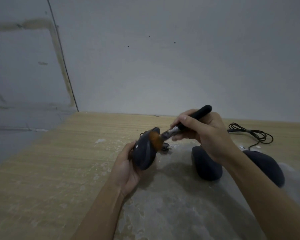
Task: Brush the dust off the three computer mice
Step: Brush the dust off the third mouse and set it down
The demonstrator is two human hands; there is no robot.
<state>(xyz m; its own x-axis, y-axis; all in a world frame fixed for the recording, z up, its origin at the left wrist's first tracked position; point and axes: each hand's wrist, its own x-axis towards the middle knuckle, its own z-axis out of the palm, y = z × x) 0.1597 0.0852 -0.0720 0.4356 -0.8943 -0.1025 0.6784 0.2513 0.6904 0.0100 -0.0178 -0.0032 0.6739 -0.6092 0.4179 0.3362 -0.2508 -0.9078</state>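
Note:
My left hand (126,168) holds a dark grey mouse (144,153) tilted up above the wooden table (59,161). My right hand (203,134) grips a brush (185,124) by its black handle. The brush's orange-brown bristles (155,140) press against the upper right side of the held mouse. A second dark mouse (206,165) lies on the table under my right wrist. A third dark mouse (267,167) lies to its right, partly hidden by my right forearm.
A coiled black cable (251,134) lies at the back right of the table. A small USB plug (166,147) rests behind the held mouse. Pale dust covers the table's middle. A grey wall (163,58) stands right behind the table; the table's left edge drops off.

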